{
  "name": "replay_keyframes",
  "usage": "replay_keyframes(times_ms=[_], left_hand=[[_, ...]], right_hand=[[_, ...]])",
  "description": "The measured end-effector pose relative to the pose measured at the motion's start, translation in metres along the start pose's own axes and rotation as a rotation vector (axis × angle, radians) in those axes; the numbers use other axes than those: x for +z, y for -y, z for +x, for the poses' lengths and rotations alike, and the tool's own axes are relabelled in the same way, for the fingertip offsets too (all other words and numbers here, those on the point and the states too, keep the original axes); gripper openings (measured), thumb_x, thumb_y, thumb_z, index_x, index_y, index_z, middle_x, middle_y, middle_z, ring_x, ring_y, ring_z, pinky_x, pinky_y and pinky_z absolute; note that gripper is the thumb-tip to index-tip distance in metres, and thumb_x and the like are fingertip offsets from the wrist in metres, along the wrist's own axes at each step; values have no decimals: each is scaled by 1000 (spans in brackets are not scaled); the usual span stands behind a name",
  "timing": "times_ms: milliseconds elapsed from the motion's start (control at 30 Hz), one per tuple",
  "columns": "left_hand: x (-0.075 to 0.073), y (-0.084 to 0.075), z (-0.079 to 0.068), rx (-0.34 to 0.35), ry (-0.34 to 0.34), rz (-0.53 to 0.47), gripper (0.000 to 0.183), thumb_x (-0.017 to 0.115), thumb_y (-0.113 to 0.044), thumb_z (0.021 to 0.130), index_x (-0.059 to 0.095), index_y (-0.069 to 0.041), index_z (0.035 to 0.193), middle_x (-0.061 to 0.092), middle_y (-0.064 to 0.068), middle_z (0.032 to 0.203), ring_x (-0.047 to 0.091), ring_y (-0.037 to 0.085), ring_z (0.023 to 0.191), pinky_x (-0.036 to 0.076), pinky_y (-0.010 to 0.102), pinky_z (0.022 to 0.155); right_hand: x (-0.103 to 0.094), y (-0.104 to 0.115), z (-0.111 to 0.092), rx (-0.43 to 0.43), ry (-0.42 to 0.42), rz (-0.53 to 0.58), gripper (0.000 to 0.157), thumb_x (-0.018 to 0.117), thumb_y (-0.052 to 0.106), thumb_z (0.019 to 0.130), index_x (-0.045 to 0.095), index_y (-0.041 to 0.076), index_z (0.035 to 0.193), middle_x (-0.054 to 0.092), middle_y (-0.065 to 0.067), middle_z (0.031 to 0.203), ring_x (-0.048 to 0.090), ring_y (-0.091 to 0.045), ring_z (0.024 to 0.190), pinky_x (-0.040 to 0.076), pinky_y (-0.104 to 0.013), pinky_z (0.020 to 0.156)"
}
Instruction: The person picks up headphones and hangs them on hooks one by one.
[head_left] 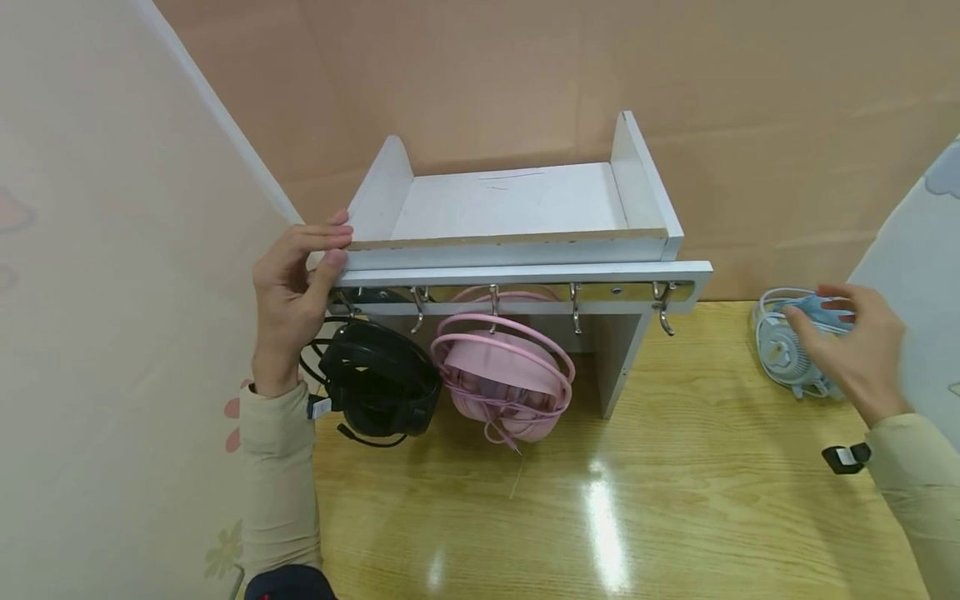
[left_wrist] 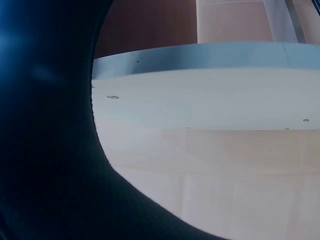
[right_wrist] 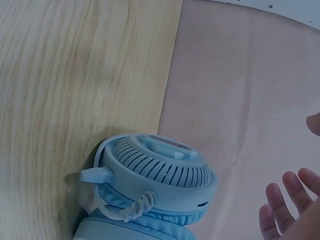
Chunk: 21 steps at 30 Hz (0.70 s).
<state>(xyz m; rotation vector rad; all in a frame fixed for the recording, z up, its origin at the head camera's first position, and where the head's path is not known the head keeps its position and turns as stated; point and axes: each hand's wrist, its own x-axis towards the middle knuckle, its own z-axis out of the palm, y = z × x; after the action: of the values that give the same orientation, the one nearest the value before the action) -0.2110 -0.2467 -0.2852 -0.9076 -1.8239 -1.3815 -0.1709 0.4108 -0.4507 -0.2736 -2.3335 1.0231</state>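
At the left end of a white shelf with hooks [head_left: 517,273], my left hand [head_left: 288,292] holds the edge, fingers over the top and thumb at the front rail. Just below it hangs a black headset [head_left: 382,379] with a boom microphone. Pink headphones [head_left: 510,375] hang at the middle hook, their cable bundled. On the right, my right hand [head_left: 858,346] is held above light blue headphones [head_left: 783,350], fingers spread and bent, nothing held. In the right wrist view, the blue headphones [right_wrist: 160,175] lie with their cable wrapped round, apart from the fingertips [right_wrist: 277,200].
The shelf stands on a wooden table [head_left: 675,500] against a brown paper backdrop [head_left: 750,167]. Bare hooks [head_left: 575,308] show to the right of the pink headphones. A pale patterned panel [head_left: 112,292] rises on the left, another [head_left: 915,275] on the right.
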Motion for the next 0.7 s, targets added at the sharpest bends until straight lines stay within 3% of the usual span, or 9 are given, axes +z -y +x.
replay_keyframes(times_ms=[300,400,467,567,633,700], left_hand=[[0,1,0,4,0,-9,20,70,-1,100,72,16,109,79,1,115,71,28,129,52,40,118],[0,1,0,2,1,-9,20,70,-1,99,72,16,109,79,1,115,71,27,129,52,40,118],[0,1,0,0,2,-6,20,69,-1,100,72,16,110,79,0,115,71,27,129,52,39,118],[0,1,0,-1,1,-3,20,69,-1,100,72,16,110,79,0,115,71,27,129,52,39,118],[0,1,0,-1,0,-2,20,69,-1,100,72,16,110,79,0,115,71,27,129,52,39,118],[0,0,0,0,0,-2,20,69,-2,100,72,16,110,79,0,115,71,27,129,52,40,118]], right_hand=[[9,-12,17,-47,64,-62,58,77,27,92,64,-1,141,41,39,110,39,25,94,29,-8,81],[11,-16,21,-55,92,-109,58,76,29,93,63,-2,140,50,24,114,35,24,93,31,-16,81],[13,-18,24,-66,113,-141,59,75,30,93,62,-3,139,60,4,119,44,12,96,37,-29,88],[16,-19,28,-83,151,-171,61,72,31,94,59,-6,140,60,-29,129,57,-24,107,38,-57,96],[17,-20,31,-98,171,-182,62,70,31,94,57,-8,141,57,-37,132,53,-49,113,36,-68,97],[19,-21,33,-114,186,-196,62,68,31,94,56,-9,141,56,-39,132,52,-56,116,36,-71,95]])
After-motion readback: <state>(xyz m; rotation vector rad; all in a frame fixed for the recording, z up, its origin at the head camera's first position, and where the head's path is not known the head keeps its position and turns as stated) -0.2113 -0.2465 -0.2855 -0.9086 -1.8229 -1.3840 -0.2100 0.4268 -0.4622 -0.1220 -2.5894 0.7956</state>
